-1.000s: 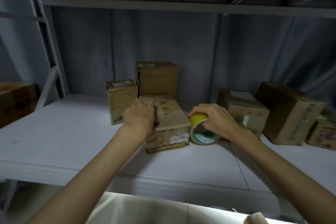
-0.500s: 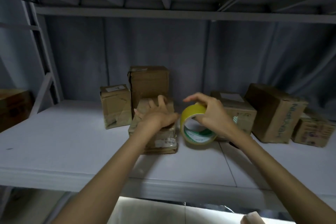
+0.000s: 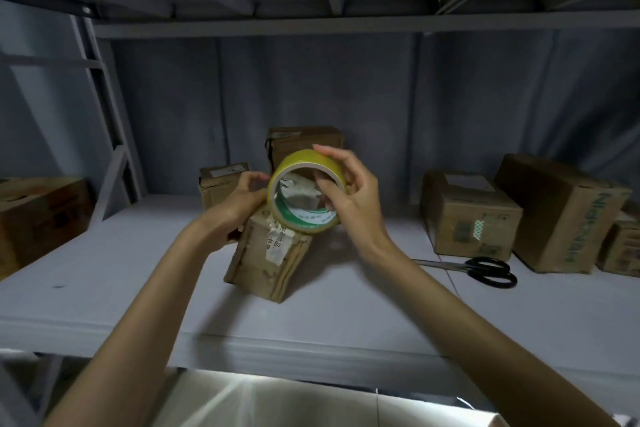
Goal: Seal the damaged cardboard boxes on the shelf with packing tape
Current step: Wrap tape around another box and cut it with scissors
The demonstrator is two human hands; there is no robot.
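Note:
A yellow roll of packing tape (image 3: pixel 294 166) is lifted above a crumpled, damaged cardboard box (image 3: pixel 268 255) lying on the grey shelf (image 3: pixel 138 274). My right hand (image 3: pixel 349 198) grips the roll, fingers over its top and thumb through its core. My left hand (image 3: pixel 239 199) touches the roll's left edge with curled fingers pinched at the rim. Behind stand a small box (image 3: pixel 220 180) and a taller box (image 3: pixel 301 140).
Black-handled scissors (image 3: pixel 485 270) lie on the shelf to the right, in front of several more boxes (image 3: pixel 467 215), among them a large one (image 3: pixel 561 211). Another box (image 3: pixel 38 218) sits far left. An upper shelf (image 3: pixel 346 24) runs close overhead.
My right hand has raised the tape roll off the shelf to above the damaged box. My left hand left the box top and came to the roll's edge. The scissors have come into view.

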